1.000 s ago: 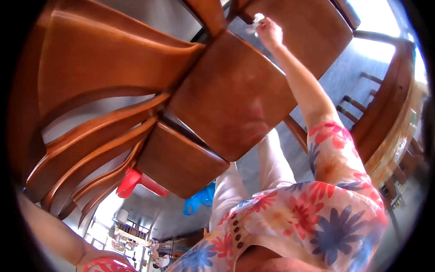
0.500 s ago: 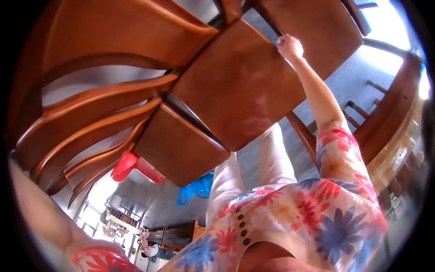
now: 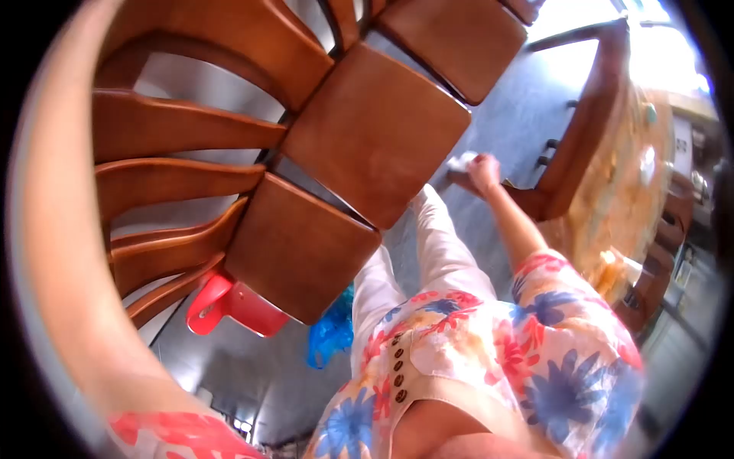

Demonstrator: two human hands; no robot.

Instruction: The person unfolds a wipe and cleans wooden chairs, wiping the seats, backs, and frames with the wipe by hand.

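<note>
My right hand is closed on a small white cloth, which is crumpled and blurred. It is apart from the right edge of a brown wooden chair seat, above the grey floor. A second wooden chair seat adjoins it below, and a third chair seat lies beyond. My left arm stretches up along the left side past the chair backs; its hand is outside the picture.
A red plastic object and a blue plastic bag are beside the nearest seat. At the right stand another wooden chair and a table with a shiny, patterned top. My legs are close to the seats.
My right hand has moved off the far chair seat, down and back toward my body, with the white cloth. My left arm has swung up along the left side, and the view has shifted.
</note>
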